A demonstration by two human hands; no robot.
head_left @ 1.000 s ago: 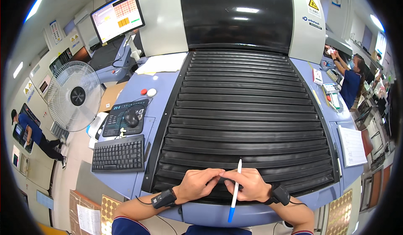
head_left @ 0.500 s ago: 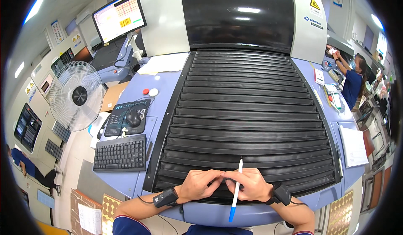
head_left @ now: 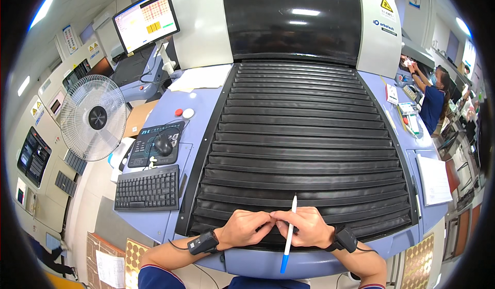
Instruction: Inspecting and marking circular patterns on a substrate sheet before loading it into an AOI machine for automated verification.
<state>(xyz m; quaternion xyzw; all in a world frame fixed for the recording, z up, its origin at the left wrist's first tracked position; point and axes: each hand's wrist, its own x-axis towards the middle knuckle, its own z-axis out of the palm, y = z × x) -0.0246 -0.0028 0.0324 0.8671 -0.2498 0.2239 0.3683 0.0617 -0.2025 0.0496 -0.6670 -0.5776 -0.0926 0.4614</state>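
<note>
In the head view, your left hand (head_left: 242,228) and right hand (head_left: 309,227) meet at the fingertips above the near end of the black pleated cover (head_left: 304,134). Both have curled fingers; I cannot tell whether anything is pinched where they meet. The white pen (head_left: 290,232) slants across your right hand, blue end toward you, seemingly lodged by the thumb, its exact grip hidden. A relaxed, steady hold should serve, with the far end lifted off the pleats to avoid marking them. On the pale housing (head_left: 380,51), a yellow warning triangle (head_left: 386,5) sits above blue lettering (head_left: 384,25); the monitor (head_left: 147,20) text is too small to read.
</note>
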